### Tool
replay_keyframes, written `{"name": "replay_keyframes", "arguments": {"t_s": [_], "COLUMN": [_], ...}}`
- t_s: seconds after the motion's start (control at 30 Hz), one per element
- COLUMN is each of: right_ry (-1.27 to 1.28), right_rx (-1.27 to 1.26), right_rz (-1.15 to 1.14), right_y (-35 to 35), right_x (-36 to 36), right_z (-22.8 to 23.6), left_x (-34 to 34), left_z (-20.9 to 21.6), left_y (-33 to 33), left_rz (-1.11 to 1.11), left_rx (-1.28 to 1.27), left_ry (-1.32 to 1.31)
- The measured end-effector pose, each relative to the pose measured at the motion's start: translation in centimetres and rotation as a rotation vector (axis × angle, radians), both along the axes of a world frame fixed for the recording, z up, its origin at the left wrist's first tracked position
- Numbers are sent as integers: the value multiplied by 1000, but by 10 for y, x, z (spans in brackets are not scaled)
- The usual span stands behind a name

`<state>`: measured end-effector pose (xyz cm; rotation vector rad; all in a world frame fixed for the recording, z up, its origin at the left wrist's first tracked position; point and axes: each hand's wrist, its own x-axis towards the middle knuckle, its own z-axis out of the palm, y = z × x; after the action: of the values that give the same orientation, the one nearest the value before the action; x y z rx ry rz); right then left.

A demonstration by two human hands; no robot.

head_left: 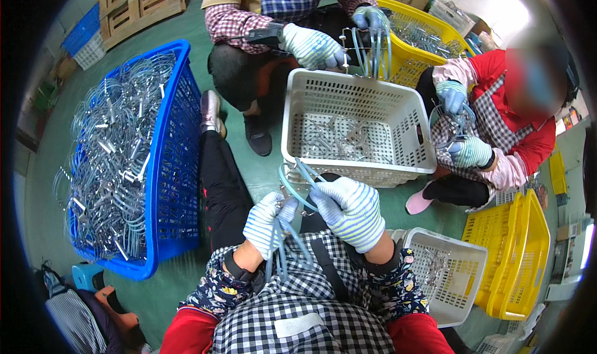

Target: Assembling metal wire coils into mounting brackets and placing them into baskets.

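— Between the knees, what do both striped-gloved hands pinch?
— Left hand (268,222) and right hand (352,209) grip pale blue plastic loops (292,189).
— Baskets?
— One blue plastic basket (171,167), two white perforated baskets (348,99), two yellow baskets (519,254).

Both gloved hands are meeting just above the checked apron (298,304) — the left hand (267,220) curling closed, the right hand (351,211) gripping beside it, forearms angling inward.

Knit cloth gloves (351,208); glossy translucent plastic hoops (292,189); perforated matt plastic basket (357,127); smooth painted floor (264,173).
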<state>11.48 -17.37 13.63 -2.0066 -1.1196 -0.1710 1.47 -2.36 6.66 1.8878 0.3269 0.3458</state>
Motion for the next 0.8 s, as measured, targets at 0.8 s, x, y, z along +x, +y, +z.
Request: {"name": "replay_keyframes", "arguments": {"t_s": [0.8], "right_ry": [195], "right_rx": [233], "right_rz": [-370], "right_y": [1], "right_x": [-19], "right_z": [-29], "left_x": [-3], "left_z": [9], "left_y": [1], "left_rz": [190], "left_rx": [-788], "left_ry": [133]}}
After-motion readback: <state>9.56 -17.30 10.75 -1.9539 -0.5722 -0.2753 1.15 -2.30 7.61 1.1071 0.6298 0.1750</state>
